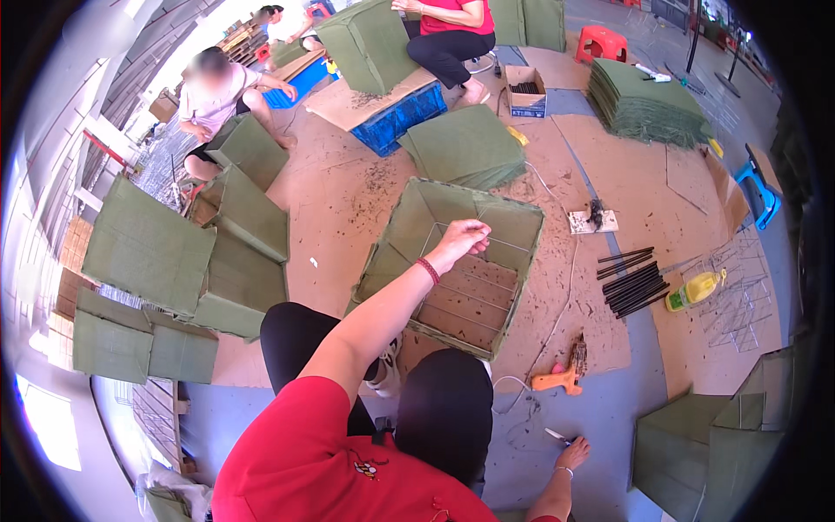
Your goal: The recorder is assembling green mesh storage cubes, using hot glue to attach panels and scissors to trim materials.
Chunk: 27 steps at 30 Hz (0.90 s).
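above the green box (385,252), left hand (464,239)
fingers narrow (contents: cannot tell); near right, right hand (572,453), fingers holding slim tool (554,434)

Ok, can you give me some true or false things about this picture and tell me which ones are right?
1. The left hand is over the open green box. True.
2. The glue gun is blue. False: the glue gun is orange.
3. The black sticks lie beside the bottle. True.
4. The right hand is in the green box. False: the right hand is away to the right, holding a small pointed tool.
5. The red stool is farther off than the green box. True.
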Tool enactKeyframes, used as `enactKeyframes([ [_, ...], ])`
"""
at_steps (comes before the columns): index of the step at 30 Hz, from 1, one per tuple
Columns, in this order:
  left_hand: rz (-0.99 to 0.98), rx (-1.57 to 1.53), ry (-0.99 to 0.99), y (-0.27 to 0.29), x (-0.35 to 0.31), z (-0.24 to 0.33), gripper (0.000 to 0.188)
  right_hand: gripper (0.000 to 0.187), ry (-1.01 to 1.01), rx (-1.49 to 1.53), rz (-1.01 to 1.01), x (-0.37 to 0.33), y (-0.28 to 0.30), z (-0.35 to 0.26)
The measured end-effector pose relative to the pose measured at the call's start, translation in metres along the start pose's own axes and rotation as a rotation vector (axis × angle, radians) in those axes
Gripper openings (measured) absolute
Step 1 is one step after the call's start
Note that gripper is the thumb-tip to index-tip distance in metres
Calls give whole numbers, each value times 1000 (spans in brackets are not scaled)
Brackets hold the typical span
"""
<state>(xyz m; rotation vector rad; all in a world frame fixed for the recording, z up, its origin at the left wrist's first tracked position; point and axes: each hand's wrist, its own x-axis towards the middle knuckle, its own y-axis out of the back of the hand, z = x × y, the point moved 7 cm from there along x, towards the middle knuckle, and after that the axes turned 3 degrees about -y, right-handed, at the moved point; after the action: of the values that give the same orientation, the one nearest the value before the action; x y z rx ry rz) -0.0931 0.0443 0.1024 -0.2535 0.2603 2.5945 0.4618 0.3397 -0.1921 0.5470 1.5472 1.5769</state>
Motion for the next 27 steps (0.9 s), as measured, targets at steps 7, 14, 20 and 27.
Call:
enactKeyframes([
  [7,-11,-105,-48,-11,6,20,22,22,6,-31,-65,-16,-23,12],
  [14,-17,-132,-34,-1,4,7,18,62,-130,383,-103,-77,-35,-13],
  [20,57,-210,-82,11,-8,14,26,50,-405,1635,-260,-97,34,-64],
  [27,-28,-447,-236,-11,-6,26,18,42,90,1989,-15,-32,274,-149],
])
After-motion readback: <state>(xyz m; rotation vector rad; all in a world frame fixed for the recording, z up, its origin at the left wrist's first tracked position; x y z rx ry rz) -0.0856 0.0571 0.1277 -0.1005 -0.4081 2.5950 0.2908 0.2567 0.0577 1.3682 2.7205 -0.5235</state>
